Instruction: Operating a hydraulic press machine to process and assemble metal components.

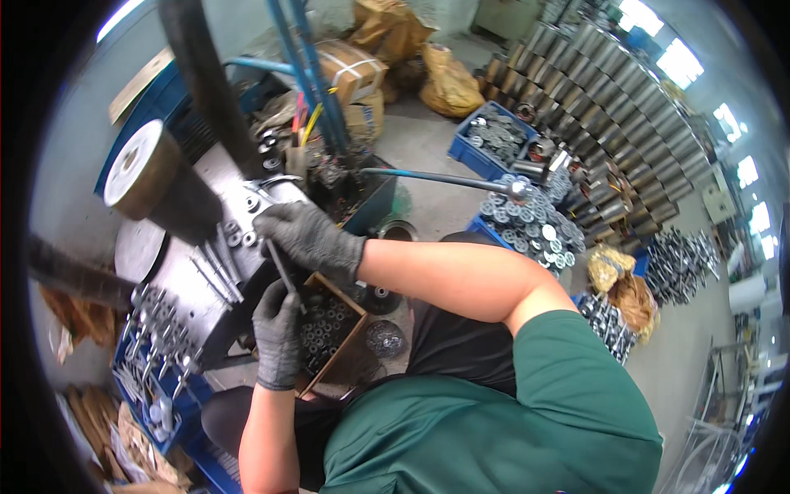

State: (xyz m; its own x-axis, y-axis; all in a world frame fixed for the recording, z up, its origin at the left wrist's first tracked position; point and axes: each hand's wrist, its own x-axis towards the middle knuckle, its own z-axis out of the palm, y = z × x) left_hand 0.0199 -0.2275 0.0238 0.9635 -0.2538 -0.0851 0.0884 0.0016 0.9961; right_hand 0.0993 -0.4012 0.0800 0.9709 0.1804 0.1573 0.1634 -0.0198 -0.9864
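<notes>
Gloved hands working a slim dark metal rod at the grey steel machine block.
Left hand closed around the rod's lower end; right hand curled over the top, best kept steadying it straight.

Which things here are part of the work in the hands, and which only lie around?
In use:
- left hand holding thin metal rod
- right hand on grey machine body
- wooden box of small parts

Lying about:
- blue crates of metal rings
- yellow sacks
- rows of metal cylinders
</notes>
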